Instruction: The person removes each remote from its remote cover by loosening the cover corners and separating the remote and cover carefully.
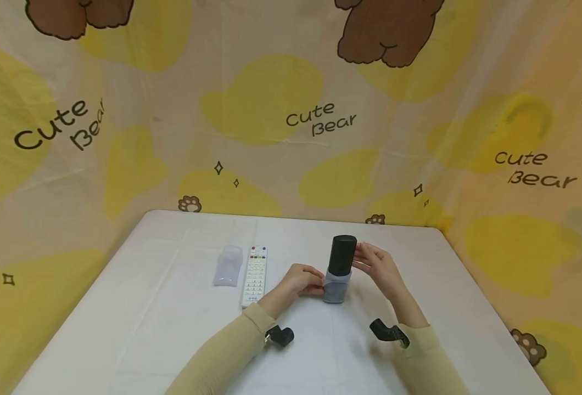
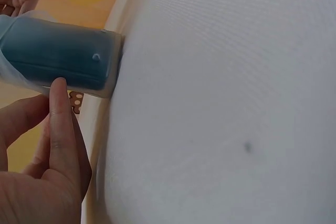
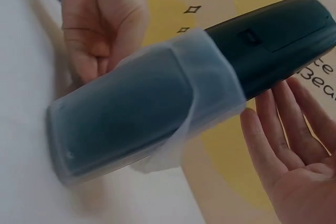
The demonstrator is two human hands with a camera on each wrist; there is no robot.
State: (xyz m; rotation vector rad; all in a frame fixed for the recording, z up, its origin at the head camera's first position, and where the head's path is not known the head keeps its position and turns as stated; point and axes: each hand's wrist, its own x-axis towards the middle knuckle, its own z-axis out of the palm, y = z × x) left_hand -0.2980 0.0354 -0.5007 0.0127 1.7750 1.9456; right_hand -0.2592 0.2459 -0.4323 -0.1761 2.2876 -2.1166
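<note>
A black remote control (image 1: 342, 255) stands upright on the table, its lower part inside a translucent soft sleeve (image 1: 337, 288). In the right wrist view the remote's back (image 3: 278, 35) shows a cover seam, and the sleeve (image 3: 126, 114) is folded over at its upper edge. My left hand (image 1: 302, 280) pinches the sleeve low on its left side; in the left wrist view a fingertip (image 2: 60, 85) presses its edge. On the other side my right hand (image 1: 377, 266) touches the remote's upper part with nearly straight fingers (image 3: 278, 119), palm facing it.
Left of my hands lies a white remote control (image 1: 255, 277) with many buttons. Beside it rests another translucent sleeve (image 1: 229, 266), flat on the white table (image 1: 172, 329). A patterned cloth (image 1: 261, 99) hangs behind the table and along its sides.
</note>
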